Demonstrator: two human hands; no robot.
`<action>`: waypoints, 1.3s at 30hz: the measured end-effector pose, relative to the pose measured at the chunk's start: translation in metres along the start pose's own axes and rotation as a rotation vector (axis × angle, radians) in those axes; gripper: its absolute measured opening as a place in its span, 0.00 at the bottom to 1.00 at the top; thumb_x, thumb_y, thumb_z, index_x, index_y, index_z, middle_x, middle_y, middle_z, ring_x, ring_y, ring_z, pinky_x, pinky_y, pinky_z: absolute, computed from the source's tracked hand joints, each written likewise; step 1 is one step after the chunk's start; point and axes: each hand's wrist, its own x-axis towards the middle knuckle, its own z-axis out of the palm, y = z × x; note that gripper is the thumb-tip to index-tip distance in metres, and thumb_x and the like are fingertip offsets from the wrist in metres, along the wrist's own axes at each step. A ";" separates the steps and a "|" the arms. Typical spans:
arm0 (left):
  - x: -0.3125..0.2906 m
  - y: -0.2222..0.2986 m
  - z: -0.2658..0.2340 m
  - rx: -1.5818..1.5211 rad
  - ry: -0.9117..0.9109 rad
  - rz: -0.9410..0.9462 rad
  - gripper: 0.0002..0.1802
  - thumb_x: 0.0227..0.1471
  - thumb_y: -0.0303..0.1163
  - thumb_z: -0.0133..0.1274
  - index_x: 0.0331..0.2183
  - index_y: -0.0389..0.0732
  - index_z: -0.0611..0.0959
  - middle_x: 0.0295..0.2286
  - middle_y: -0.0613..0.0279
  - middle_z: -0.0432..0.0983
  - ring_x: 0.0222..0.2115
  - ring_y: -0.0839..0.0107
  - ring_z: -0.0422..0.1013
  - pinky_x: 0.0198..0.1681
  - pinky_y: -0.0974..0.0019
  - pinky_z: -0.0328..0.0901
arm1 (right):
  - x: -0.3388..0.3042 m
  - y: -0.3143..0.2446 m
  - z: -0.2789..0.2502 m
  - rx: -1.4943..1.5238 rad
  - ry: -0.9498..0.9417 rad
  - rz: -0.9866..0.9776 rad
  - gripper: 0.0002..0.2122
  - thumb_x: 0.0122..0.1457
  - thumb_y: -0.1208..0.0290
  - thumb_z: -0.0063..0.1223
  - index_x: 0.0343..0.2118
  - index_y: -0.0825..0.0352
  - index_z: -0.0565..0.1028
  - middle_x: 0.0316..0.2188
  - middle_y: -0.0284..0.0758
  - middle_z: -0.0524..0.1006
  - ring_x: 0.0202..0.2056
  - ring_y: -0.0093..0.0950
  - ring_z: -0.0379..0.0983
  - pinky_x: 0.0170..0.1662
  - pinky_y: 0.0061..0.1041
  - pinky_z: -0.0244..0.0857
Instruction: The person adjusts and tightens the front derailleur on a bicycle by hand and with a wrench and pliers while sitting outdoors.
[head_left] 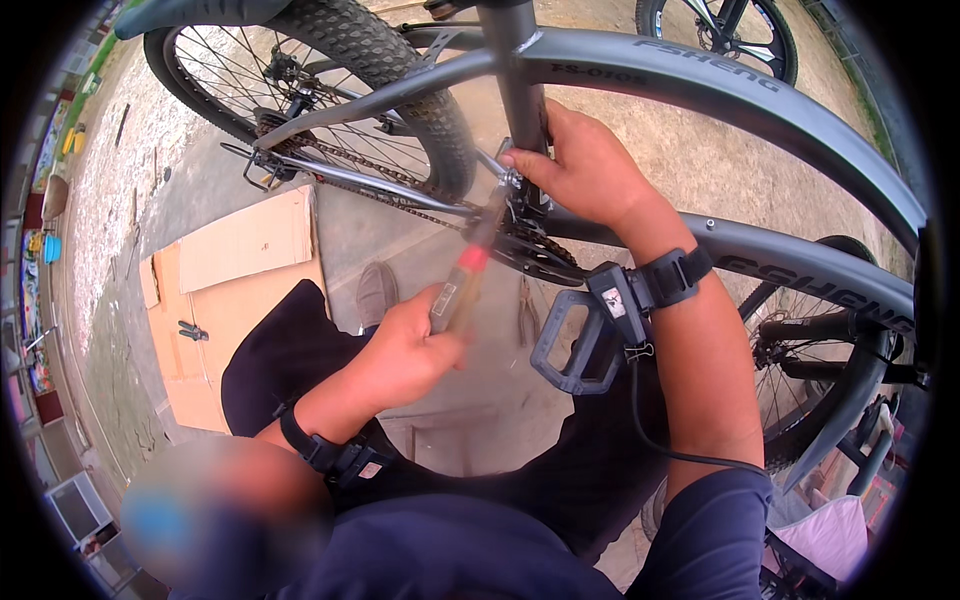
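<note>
Bike frame (pixel 690 85) w/ dk lettering (pixel 815 290); tool hdl (pixel 460 292) blurry.

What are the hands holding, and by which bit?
The left hand holds a blurred hand tool by its handle, below the red band. The right hand is beside the bicycle's seat tube; its exact hold is hidden.

Red-collared tool (pixel 462 285) blurred, its tip too indistinct for certainty.

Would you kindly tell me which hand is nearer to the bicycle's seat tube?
Right: the right hand lies against the lower seat tube, thumb across its front; the left hand is apart, below and leftward in view, holding a blurred tool.
</note>
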 end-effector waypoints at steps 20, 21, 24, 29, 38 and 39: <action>0.023 -0.051 0.014 0.344 0.193 0.221 0.22 0.48 0.21 0.42 0.48 0.31 0.71 0.32 0.59 0.74 0.28 0.71 0.73 0.35 0.65 0.69 | 0.001 -0.007 -0.002 -0.016 -0.035 0.051 0.18 0.55 0.61 0.64 0.42 0.70 0.75 0.35 0.46 0.80 0.38 0.43 0.77 0.43 0.36 0.68; 0.023 -0.048 0.015 0.347 0.194 0.221 0.22 0.48 0.21 0.43 0.48 0.31 0.71 0.31 0.59 0.74 0.28 0.70 0.73 0.35 0.64 0.69 | 0.000 -0.007 -0.001 -0.021 -0.025 0.062 0.18 0.55 0.61 0.64 0.42 0.70 0.75 0.35 0.46 0.80 0.38 0.43 0.77 0.44 0.36 0.68; 0.031 -0.052 0.017 0.397 0.236 0.247 0.22 0.48 0.22 0.44 0.47 0.32 0.71 0.31 0.57 0.75 0.30 0.66 0.74 0.36 0.62 0.69 | 0.000 -0.007 -0.001 -0.052 0.008 0.054 0.19 0.56 0.60 0.63 0.42 0.70 0.75 0.36 0.46 0.80 0.40 0.44 0.77 0.44 0.37 0.68; 0.039 -0.061 0.020 0.429 0.301 0.274 0.20 0.48 0.23 0.45 0.45 0.34 0.72 0.32 0.54 0.76 0.33 0.58 0.74 0.38 0.59 0.68 | -0.005 -0.018 -0.003 -0.156 -0.005 0.132 0.21 0.56 0.57 0.62 0.44 0.69 0.74 0.38 0.45 0.80 0.42 0.45 0.76 0.46 0.38 0.69; 0.053 -0.069 0.018 0.411 0.331 0.323 0.21 0.47 0.23 0.46 0.46 0.35 0.71 0.32 0.52 0.76 0.35 0.53 0.74 0.41 0.57 0.68 | -0.030 -0.015 -0.006 0.184 0.155 0.183 0.23 0.57 0.56 0.59 0.51 0.66 0.75 0.36 0.44 0.81 0.34 0.38 0.80 0.40 0.31 0.72; 0.054 -0.071 0.017 0.413 0.326 0.329 0.21 0.47 0.22 0.46 0.47 0.35 0.71 0.32 0.52 0.76 0.35 0.53 0.74 0.41 0.58 0.68 | -0.029 -0.015 -0.003 0.160 0.169 0.172 0.22 0.58 0.56 0.58 0.50 0.66 0.75 0.35 0.45 0.81 0.34 0.39 0.79 0.41 0.32 0.71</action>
